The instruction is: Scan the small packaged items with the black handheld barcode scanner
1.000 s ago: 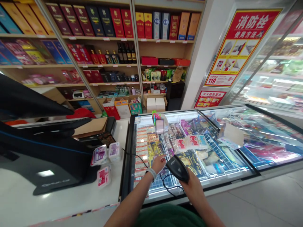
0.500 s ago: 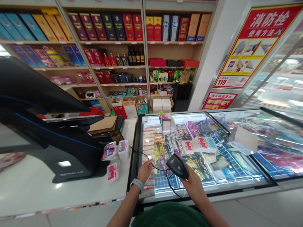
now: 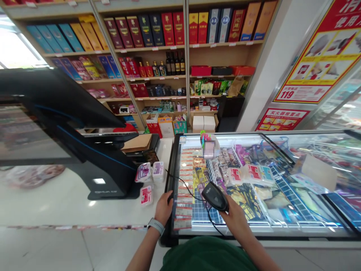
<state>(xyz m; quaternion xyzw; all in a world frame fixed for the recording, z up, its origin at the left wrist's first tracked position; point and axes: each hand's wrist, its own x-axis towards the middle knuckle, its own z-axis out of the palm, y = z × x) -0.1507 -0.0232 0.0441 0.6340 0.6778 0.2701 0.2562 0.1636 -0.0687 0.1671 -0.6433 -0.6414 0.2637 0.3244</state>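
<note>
A black handheld scanner (image 3: 214,195) is in my right hand (image 3: 232,214), whose fingers wrap its near end above the freezer's glass top. Its cable (image 3: 188,189) runs left over the glass, with a loop hanging below the scanner. My left hand (image 3: 164,207), with a pale watch on the wrist, grips the black left edge of the freezer (image 3: 171,180). On the white counter (image 3: 121,211), just beyond that hand, lie clear tubs with a pink label (image 3: 146,195) and purple labels (image 3: 158,171). Similar pink-labelled packs (image 3: 235,175) rest on the freezer.
A black checkout screen on a stand (image 3: 109,177) occupies the left counter. An open white box (image 3: 317,173) lies on the freezer's right part. Near its back edge sits a round item with colourful trim (image 3: 216,146). Stocked shelves (image 3: 158,78) stand behind.
My left hand has moved left and down, from above the glass beside the cable to the freezer's edge. The scanner stays in my right hand. The camera view has turned left.
</note>
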